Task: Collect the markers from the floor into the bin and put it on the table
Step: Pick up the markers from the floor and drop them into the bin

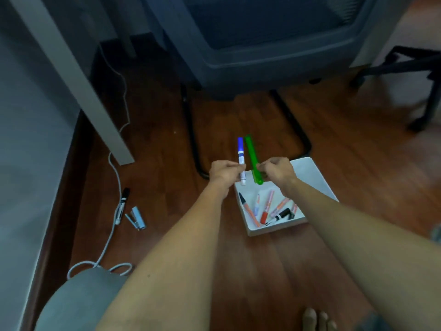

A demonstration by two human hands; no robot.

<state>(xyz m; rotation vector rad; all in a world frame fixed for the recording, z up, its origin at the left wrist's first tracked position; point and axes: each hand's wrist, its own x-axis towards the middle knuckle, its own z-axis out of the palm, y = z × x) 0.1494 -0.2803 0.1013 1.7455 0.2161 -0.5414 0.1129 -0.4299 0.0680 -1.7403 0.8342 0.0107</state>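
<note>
Two hands over bin (315, 177): left hand (223, 172) clamped on blue marker (241, 158), right hand (278, 172) clamped on green marker (253, 156). Black marker (123, 203) on floor, 9 o'clock of bin.

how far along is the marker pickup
Partly done. Several markers already lie in the white bin, which sits on the floor. In hand: the left hand holds a blue-capped marker and the right hand a green marker, both above the bin. Left: a black marker and a grey item by the cable, then lifting the bin onto the table.
</note>
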